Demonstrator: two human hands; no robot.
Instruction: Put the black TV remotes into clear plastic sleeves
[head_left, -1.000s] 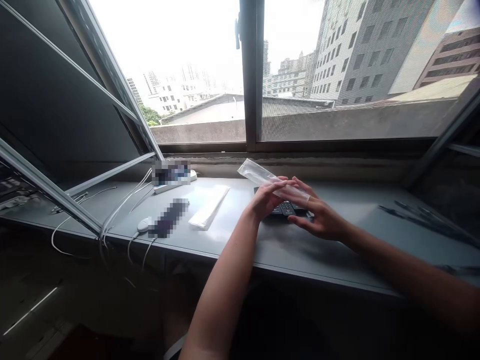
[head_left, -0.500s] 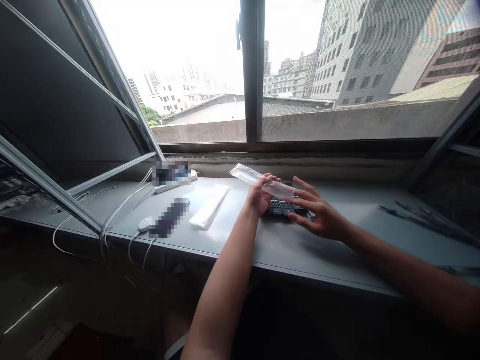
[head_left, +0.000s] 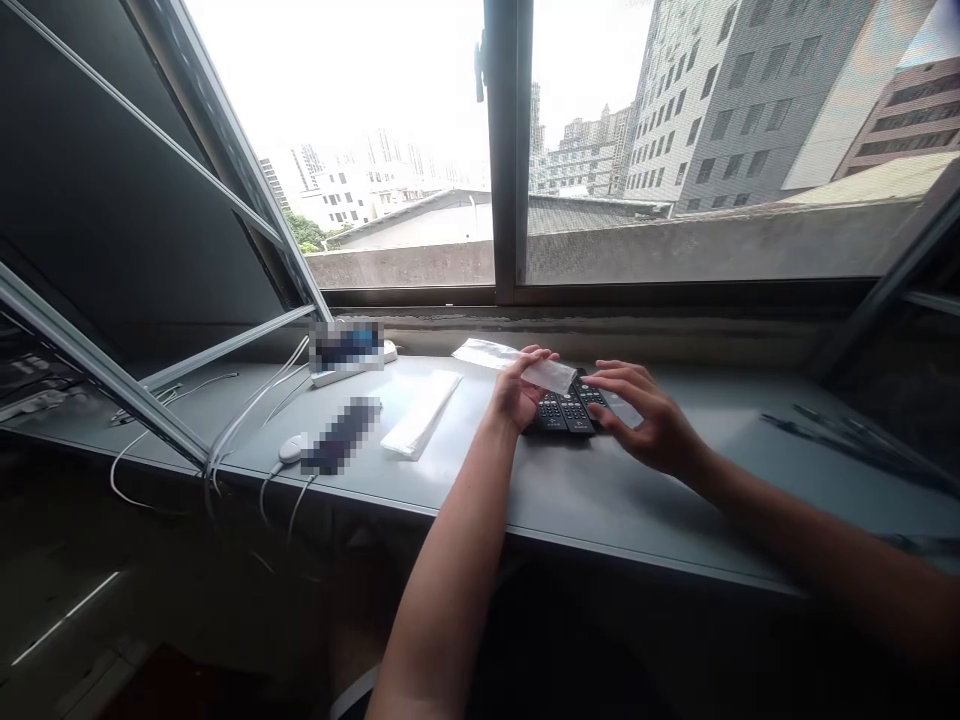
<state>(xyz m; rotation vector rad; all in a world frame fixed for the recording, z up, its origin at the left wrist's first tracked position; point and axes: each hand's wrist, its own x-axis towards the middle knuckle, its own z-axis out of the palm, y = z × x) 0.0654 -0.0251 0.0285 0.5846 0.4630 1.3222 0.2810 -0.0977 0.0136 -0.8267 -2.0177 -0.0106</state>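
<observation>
My left hand (head_left: 520, 388) is closed around a narrow translucent plastic sleeve (head_left: 551, 375), whose far end sticks out to the left towards the window. Below it, several black remote controls (head_left: 564, 412) with small pale buttons lie side by side on the table, partly covered by my hands and the sleeve. My right hand (head_left: 637, 415) hovers at the sleeve's right end, over the edge of the remotes. Its thumb and fingers are apart, with nothing seen between them. Whether a fingertip touches the sleeve I cannot tell.
A stack of flat plastic sleeves (head_left: 421, 415) lies left of my hands on the grey table (head_left: 465, 480). Further left are a white power strip (head_left: 352, 365), a round white charger (head_left: 291, 450) and loose cables. Dark thin items (head_left: 840, 440) lie at right. A metal frame (head_left: 255, 230) slants at left.
The sleeve's ends have come down a little, its right end shifting left. My right hand's fingers have drawn closer together and bent. My left hand has stayed nearly still.
</observation>
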